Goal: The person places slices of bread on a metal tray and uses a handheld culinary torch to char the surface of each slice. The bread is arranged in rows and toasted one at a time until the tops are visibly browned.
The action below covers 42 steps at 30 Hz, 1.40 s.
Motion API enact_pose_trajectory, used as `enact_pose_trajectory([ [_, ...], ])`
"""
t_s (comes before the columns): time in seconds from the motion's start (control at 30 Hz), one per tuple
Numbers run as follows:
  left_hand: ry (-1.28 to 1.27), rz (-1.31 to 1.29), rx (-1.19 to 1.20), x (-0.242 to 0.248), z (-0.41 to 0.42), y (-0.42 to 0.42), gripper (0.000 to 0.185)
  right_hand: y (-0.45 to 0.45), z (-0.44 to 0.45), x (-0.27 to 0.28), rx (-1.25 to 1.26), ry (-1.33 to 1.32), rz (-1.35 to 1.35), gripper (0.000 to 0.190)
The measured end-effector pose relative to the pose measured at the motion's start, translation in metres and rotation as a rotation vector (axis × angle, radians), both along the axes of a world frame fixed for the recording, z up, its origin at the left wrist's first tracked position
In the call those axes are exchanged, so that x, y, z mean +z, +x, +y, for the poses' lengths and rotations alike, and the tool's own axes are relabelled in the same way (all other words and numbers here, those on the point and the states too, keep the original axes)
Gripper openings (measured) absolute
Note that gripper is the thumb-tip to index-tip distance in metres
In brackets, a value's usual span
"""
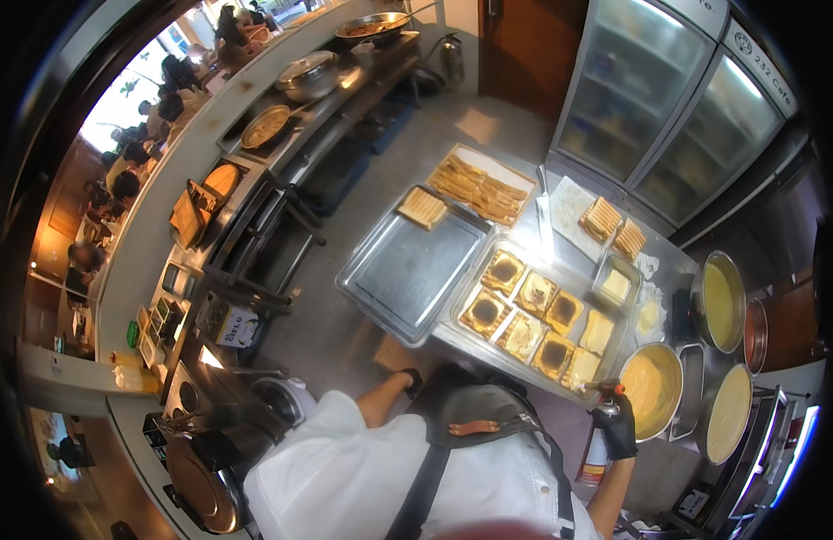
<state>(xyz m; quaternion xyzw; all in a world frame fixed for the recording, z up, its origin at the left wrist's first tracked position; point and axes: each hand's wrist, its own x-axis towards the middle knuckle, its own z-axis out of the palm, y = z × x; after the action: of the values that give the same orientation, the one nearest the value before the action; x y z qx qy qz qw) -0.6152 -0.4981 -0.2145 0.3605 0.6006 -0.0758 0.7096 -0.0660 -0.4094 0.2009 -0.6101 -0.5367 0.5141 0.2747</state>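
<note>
My right hand, in a black glove, grips a butane torch with a white can, its nozzle over the near right corner of a steel tray. Inside lie several grilled bread slices. Some, like one browned slice, have dark scorched middles; others, such as a pale-topped slice, are only spread or lightly coloured. I see no flame clearly. My left hand, also black-gloved, hangs at the table's near side by my apron; its fingers are partly hidden.
Left of the tray, an overturned steel pan carries a grilled slice. Beyond lie a board of browned strips, a knife and a cutting board. A bowl of orange-yellow batter stands close to my right hand.
</note>
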Motion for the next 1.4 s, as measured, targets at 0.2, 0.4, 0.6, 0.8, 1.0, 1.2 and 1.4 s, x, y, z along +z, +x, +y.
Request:
enact_pose_trajectory([
  [0.2, 0.162, -0.004, -0.281, -0.008, 0.005, -0.004, 0.026, 0.006, -0.001, -0.016, -0.121, -0.019, 0.063, 0.06],
  [0.4, 0.203, 0.067, -0.129, 0.005, -0.006, -0.01, 0.025, 0.003, -0.006, -0.005, -0.209, -0.035, 0.027, 0.062],
  [0.6, 0.17, 0.142, -0.083, 0.022, -0.01, -0.01, 0.026, 0.006, -0.015, -0.007, -0.176, 0.05, 0.007, 0.067],
  [0.8, 0.126, 0.139, -0.026, 0.073, 0.004, 0.003, 0.027, -0.013, -0.009, 0.025, -0.161, 0.014, -0.057, 0.059],
  [1.0, 0.123, 0.141, 0.019, 0.071, 0.0, 0.011, 0.028, -0.036, 0.001, 0.048, -0.15, -0.008, -0.039, 0.053],
  [1.2, 0.091, 0.127, 0.039, 0.044, -0.007, 0.008, 0.028, -0.03, 0.006, 0.036, -0.091, -0.023, -0.093, 0.057],
  [1.4, 0.105, 0.098, 0.057, 0.045, -0.013, 0.004, 0.029, -0.017, 0.005, 0.018, -0.02, 0.023, -0.146, 0.057],
])
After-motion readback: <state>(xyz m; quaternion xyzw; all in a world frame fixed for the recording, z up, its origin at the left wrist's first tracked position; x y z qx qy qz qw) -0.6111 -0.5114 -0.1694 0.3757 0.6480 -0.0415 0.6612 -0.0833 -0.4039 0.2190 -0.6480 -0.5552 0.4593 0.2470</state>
